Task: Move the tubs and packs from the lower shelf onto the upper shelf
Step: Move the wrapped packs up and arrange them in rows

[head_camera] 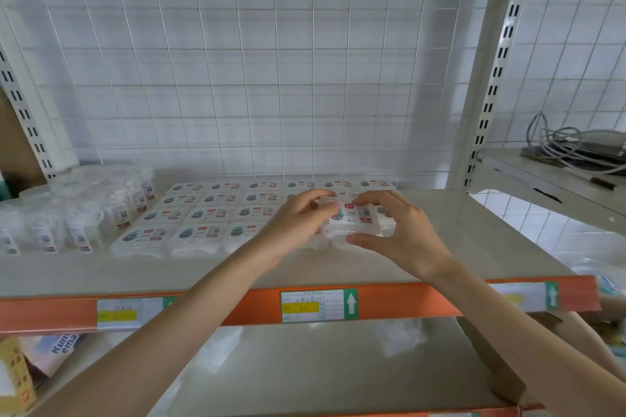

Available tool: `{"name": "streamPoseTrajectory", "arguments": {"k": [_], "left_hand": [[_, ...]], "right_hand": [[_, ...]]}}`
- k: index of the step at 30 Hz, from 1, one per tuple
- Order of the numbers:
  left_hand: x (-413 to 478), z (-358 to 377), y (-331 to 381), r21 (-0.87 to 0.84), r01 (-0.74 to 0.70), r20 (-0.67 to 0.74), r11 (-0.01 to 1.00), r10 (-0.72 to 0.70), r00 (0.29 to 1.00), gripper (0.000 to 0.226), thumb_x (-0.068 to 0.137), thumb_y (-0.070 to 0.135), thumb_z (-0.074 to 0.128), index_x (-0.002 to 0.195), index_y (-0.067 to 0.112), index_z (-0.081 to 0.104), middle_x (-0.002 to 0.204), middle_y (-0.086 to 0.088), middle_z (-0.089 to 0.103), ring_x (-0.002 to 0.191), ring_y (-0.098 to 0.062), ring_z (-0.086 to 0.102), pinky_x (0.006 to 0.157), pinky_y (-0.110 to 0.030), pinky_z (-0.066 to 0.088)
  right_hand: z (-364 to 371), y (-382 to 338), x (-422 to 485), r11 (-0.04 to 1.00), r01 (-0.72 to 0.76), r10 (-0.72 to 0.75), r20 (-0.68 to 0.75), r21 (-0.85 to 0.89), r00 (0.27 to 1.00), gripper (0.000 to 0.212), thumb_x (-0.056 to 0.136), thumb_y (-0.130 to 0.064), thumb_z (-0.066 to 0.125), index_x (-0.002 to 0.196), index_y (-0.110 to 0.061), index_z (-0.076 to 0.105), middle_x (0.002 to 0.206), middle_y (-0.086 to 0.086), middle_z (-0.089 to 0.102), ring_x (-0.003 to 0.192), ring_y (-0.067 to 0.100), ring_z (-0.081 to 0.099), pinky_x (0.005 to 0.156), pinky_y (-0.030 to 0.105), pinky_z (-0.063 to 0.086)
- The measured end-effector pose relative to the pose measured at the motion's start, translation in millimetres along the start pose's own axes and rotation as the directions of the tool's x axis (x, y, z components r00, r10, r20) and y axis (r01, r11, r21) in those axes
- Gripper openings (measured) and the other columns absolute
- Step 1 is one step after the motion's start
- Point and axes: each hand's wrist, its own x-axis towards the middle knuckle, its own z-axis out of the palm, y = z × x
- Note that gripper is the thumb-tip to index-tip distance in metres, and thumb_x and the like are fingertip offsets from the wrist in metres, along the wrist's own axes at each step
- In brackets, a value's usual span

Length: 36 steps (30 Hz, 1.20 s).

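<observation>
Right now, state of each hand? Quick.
Left hand: holding, fingers curled round the left end of a pack.
Right hand: holding, gripping the right end of the same pack.

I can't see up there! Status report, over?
Left hand, right hand: gripping flat clear plastic pack, white label. Pack at upper grey shelf, beside matching rows. Nothing blocking.

On the upper shelf (474,240), packs (200,213) are laid in rows toward the back, with tubs (84,213) grouped to their left. At the right end of the rows, one pack (355,217) is held between the left hand (298,220) and the right hand (399,230). The lower shelf (305,366) lies below. Cables (569,145) are placed on a side shelf (542,176) to the right.
</observation>
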Motion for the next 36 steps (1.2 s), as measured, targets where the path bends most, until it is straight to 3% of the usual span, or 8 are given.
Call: {"name": "streamPoseTrajectory", "arguments": {"k": [3,8,13,16,20,24,30,36], "left_hand": [[-1.3,10.2,3.0,0.242,-0.133,-0.039,0.961,0.147,0.988,0.044,0.099,0.044,0.05,0.14,0.025,0.047,0.116,0.009,0.06,0.1,-0.001,0.057,0.084,-0.018,0.044],[0.8,28.3,-4.2,0.487,-0.235,0.036,0.841,0.249,0.968,0.047,0.1,0.044,0.046,0.142,0.022,0.047,0.142,0.004,0.051,0.131,-0.012,0.045,0.11,-0.036,0.038],[-1.5,46.2,-11.9,0.583,-0.277,0.096,0.764,0.274,0.957,0.041,0.1,0.043,0.048,0.135,0.024,0.057,0.138,0.008,0.054,0.13,-0.013,0.045,0.112,-0.036,0.032],[-5.1,50.3,-18.1,0.619,-0.289,0.14,0.731,0.259,0.956,0.047,0.098,0.05,0.046,0.138,0.026,0.052,0.14,0.01,0.05,0.132,-0.011,0.042,0.112,-0.032,0.029],[-6.8,51.8,-19.0,0.651,-0.301,0.145,0.697,0.275,0.95,0.048,0.098,0.047,0.048,0.142,0.027,0.046,0.143,0.01,0.045,0.135,-0.011,0.037,0.115,-0.032,0.026],[-8.1,52.8,-18.2,0.657,-0.306,0.146,0.689,0.282,0.948,0.048,0.098,0.044,0.048,0.142,0.027,0.044,0.144,0.011,0.044,0.136,-0.01,0.035,0.115,-0.031,0.024],[-8.5,53.7,-18.3,0.681,-0.307,0.151,0.665,0.283,0.947,0.048,0.099,0.044,0.046,0.144,0.026,0.042,0.145,0.01,0.042,0.137,-0.01,0.033,0.114,-0.028,0.02],[-10.3,53.5,-15.6,0.708,-0.298,0.159,0.64,0.266,0.951,0.048,0.1,0.044,0.044,0.145,0.026,0.04,0.148,0.01,0.039,0.139,-0.01,0.031,0.113,-0.027,0.019]], "right_hand": [[-11.4,9.3,-1.7,0.999,-0.032,0.031,-0.034,-0.015,0.999,0.049,0.068,-0.034,0.087,0.109,-0.038,0.062,0.111,-0.023,0.06,0.106,-0.003,0.053,0.089,0.004,0.034],[-36.5,30.7,-6.1,0.99,-0.097,0.093,-0.044,-0.105,0.995,0.047,0.07,-0.032,0.086,0.111,-0.034,0.063,0.113,-0.018,0.058,0.11,0.007,0.051,0.091,0.017,0.037],[-56.6,50.9,-16.2,0.959,-0.222,0.226,0.007,-0.175,0.974,0.042,0.074,-0.034,0.084,0.109,-0.037,0.061,0.119,-0.014,0.055,0.114,0.012,0.047,0.098,0.031,0.04],[-60.3,57.8,-17.2,0.944,-0.259,0.27,0.028,-0.206,0.963,0.041,0.074,-0.038,0.082,0.109,-0.037,0.061,0.117,-0.014,0.054,0.111,0.011,0.046,0.097,0.032,0.041],[-57.0,61.3,-16.3,0.933,-0.219,0.255,0.096,-0.285,0.962,0.044,0.073,-0.041,0.08,0.111,-0.035,0.059,0.115,-0.014,0.056,0.109,0.011,0.05,0.093,0.031,0.041],[-55.9,60.9,-16.7,0.93,-0.203,0.258,0.15,-0.307,0.954,0.045,0.075,-0.043,0.078,0.115,-0.035,0.058,0.123,-0.013,0.056,0.114,0.011,0.051,0.101,0.036,0.042],[-52.9,60.6,-17.2,0.921,-0.164,0.237,0.176,-0.352,0.955,0.042,0.084,-0.037,0.073,0.123,-0.031,0.059,0.136,-0.013,0.054,0.126,0.012,0.046,0.104,0.026,0.031],[-49.8,62.6,-17.8,0.922,-0.119,0.208,0.213,-0.369,0.955,0.043,0.086,-0.04,0.068,0.126,-0.032,0.057,0.141,-0.01,0.05,0.128,0.012,0.043,0.11,0.032,0.033]]}}
